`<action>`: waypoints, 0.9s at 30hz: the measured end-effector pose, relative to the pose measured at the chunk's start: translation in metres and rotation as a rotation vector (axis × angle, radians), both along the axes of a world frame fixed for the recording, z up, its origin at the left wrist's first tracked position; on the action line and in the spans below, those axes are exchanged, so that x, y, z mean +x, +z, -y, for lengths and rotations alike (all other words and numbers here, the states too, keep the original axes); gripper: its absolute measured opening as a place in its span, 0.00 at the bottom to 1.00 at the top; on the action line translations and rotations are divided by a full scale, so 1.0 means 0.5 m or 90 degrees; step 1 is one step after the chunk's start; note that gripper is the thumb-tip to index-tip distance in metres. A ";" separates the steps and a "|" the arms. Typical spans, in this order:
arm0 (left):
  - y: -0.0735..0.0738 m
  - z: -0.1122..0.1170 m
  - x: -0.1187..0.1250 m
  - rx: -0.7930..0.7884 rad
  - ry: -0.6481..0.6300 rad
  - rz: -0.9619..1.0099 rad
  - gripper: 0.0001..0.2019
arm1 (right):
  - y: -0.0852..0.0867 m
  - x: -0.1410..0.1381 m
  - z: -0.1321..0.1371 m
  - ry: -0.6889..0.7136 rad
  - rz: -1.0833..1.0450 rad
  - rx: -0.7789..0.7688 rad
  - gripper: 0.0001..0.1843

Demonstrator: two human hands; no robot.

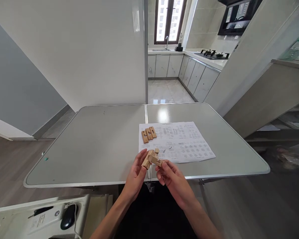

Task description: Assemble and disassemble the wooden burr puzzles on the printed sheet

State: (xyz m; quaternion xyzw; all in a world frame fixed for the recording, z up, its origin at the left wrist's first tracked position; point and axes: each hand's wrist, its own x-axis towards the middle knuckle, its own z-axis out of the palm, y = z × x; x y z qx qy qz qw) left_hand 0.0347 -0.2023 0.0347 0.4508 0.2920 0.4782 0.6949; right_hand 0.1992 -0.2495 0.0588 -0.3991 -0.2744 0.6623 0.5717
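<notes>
My left hand [136, 172] and my right hand [170, 176] hold a partly joined cluster of wooden puzzle pieces [152, 158] above the near edge of the grey folding table [94, 146]. Both hands have their fingers closed on the cluster, left from the left side, right from the lower right. Three loose notched wooden pieces [149, 133] lie side by side on the top left corner of a printed instruction sheet [181, 141] just beyond my hands.
A white box with a black mouse [68, 216] and a label sits at lower left, below the table edge. Behind the table stand a white wall panel, a kitchen doorway with counters and a sink, and shelving at right.
</notes>
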 end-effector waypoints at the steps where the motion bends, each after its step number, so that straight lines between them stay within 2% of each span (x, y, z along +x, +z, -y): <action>1: 0.001 0.002 0.000 0.013 0.000 -0.017 0.34 | 0.000 -0.007 0.000 0.009 -0.008 -0.002 0.21; 5: 0.010 0.009 -0.004 0.040 -0.021 -0.057 0.38 | 0.004 -0.029 0.000 0.027 -0.014 0.012 0.22; 10: 0.013 0.017 -0.007 0.039 -0.053 -0.060 0.40 | 0.000 -0.041 -0.001 0.039 -0.087 0.012 0.22; 17: 0.010 0.017 -0.007 0.071 -0.067 -0.050 0.40 | -0.002 -0.033 0.003 -0.005 -0.085 -0.008 0.21; 21: 0.032 0.006 -0.024 0.106 -0.094 -0.090 0.35 | 0.002 -0.023 0.010 -0.016 -0.015 0.022 0.18; 27: 0.060 -0.014 -0.045 0.072 -0.113 -0.272 0.21 | 0.000 -0.012 0.016 -0.009 0.123 0.066 0.17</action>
